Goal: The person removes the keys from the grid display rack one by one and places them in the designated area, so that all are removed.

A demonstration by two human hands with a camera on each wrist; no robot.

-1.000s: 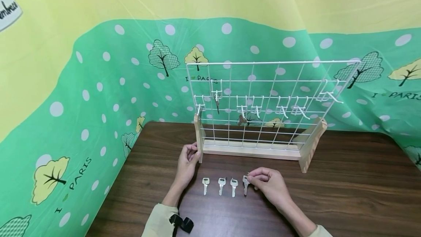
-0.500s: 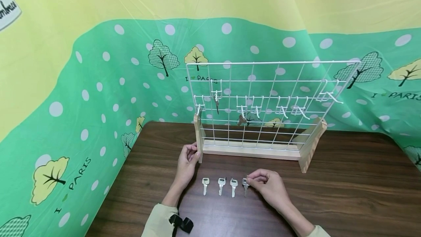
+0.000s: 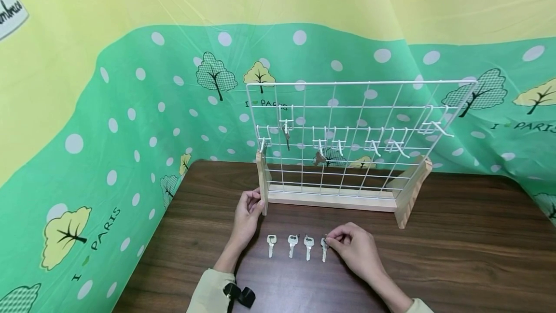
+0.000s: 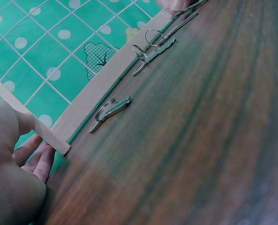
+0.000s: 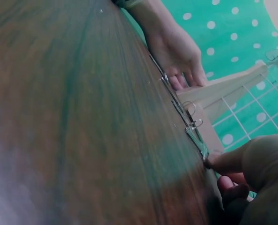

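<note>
The fabric backdrop [image 3: 143, 95] is showing yellow above, while its green part is carrying white spots, black lettering, yellow trees [image 3: 67, 228] and green-checked ones. The wire grid panel [image 3: 360, 82] is showing white, its wooden stand [image 3: 332, 200] pale tan. Silver keys [image 3: 293, 241] are contrasting with the dark brown, streaky-grained worktop [image 3: 469, 240]. The sleeves [image 3: 209, 291] are showing pale khaki.

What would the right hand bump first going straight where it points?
Probably the nearest key; the right hand seems to be pinching it. Past that, perhaps the next key, though depth is unclear.
</note>
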